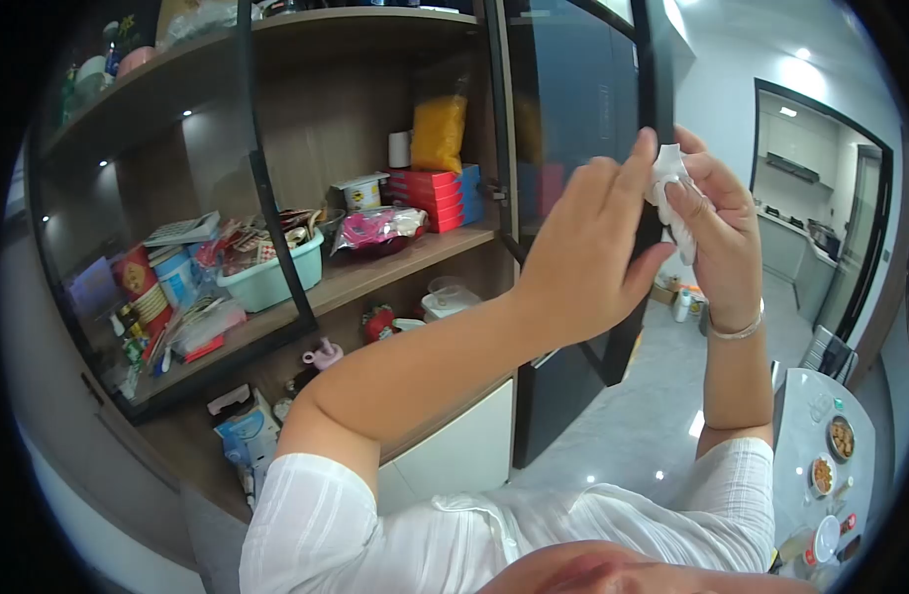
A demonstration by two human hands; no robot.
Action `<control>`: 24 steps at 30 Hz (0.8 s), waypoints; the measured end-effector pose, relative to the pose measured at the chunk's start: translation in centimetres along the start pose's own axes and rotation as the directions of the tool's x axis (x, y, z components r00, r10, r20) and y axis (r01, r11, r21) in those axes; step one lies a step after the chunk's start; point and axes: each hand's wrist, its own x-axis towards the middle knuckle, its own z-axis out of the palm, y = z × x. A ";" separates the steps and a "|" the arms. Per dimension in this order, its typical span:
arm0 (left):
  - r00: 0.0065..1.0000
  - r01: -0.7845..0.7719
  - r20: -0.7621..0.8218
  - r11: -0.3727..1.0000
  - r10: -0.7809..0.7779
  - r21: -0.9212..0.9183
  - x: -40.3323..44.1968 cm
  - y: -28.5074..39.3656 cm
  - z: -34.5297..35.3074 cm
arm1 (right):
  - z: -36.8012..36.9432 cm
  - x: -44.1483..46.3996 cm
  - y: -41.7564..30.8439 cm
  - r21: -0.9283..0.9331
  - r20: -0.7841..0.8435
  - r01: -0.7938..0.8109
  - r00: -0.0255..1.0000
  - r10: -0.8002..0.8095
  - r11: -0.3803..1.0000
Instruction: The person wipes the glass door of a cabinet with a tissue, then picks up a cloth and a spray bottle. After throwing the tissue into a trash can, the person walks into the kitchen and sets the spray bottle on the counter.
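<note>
My right hand [724,213] is closed round a crumpled white cloth or tissue [674,183], pressed near the dark edge of an open glass cabinet door [578,119]. Some of the white bundle hangs below the thumb. My left hand [588,243] lies against the same door just left of the cloth. Its fingers are stretched upward and its thumb is spread toward the door edge. Whether the left fingertips touch the cloth cannot be made out.
Cabinet shelves [405,265] on the left hold a light green basket [271,277], red boxes [425,198] and a yellow bag [440,134]. A table [796,436] with dishes stands at lower right. Beyond it, a doorway [821,178] opens to a kitchen.
</note>
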 end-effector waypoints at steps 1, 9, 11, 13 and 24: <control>0.999 -0.038 0.019 0.998 0.039 -0.041 0.6 -0.5 0.7 | -0.3 -0.1 -0.4 -0.149 -0.056 -0.003 0.998 -0.006 0.989; 0.986 -0.164 -0.007 0.965 0.166 -0.204 3.0 -4.6 7.1 | -4.8 0.7 1.4 -0.524 -0.212 -0.020 0.971 -0.107 0.851; 0.975 -0.215 0.007 0.944 0.224 -0.251 3.3 -5.8 8.6 | -6.3 0.9 2.3 -0.517 -0.213 -0.014 0.970 -0.113 0.856; 0.963 -0.264 -0.018 0.924 0.270 -0.278 3.8 -6.8 9.6 | -6.9 1.0 2.7 -0.431 -0.186 0.014 0.977 -0.104 0.902; 0.992 0.042 -0.118 0.735 0.052 0.676 14.4 -28.2 -0.3 | -11.6 2.4 6.2 -0.669 -0.176 0.036 0.963 -0.206 0.743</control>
